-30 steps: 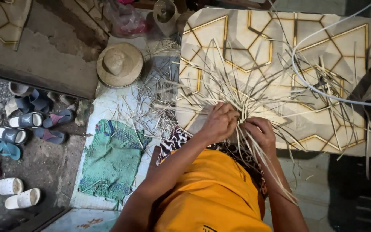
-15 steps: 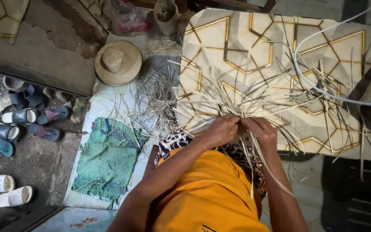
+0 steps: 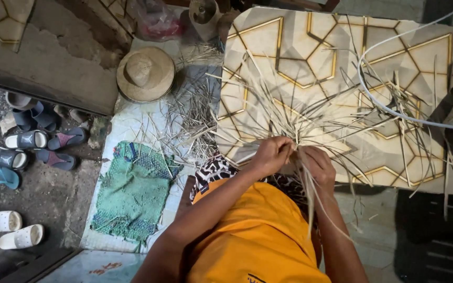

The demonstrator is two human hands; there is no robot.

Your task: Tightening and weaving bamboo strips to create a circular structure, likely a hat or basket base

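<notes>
A bundle of pale straw strips (image 3: 310, 123) fans out from the picture's middle toward 12 and 2 o'clock over a patterned floor mat (image 3: 300, 47). The left hand (image 3: 271, 153) and right hand (image 3: 318, 165) meet at the bundle's base, fingers clamped on the strips. At 10 o'clock lies a straw hat (image 3: 145, 73), at 8 o'clock a green cloth (image 3: 132, 191), and at 9 o'clock several sandals (image 3: 24, 140).

The view has slid right, and both hands (image 3: 294, 160) have drawn closer on the straw strips (image 3: 310, 120).
</notes>
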